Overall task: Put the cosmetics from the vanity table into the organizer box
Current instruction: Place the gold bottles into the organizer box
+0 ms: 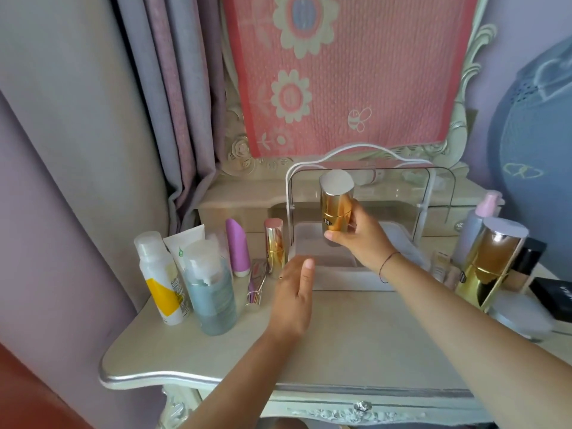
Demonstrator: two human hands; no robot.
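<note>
Now right hand [360, 239] grips gold bottle [337, 209] above organizer box [346, 277] tray; left hand [294, 295] open, empty. Best lower upright, base first, toward back, clear of lid.

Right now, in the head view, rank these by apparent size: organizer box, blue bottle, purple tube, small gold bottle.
1. organizer box
2. blue bottle (nearest camera)
3. purple tube, small gold bottle: look alike

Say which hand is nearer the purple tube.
Left. The left hand hovers right of the purple tube; the right hand grips the gold bottle farther right, over the organizer box.
</note>
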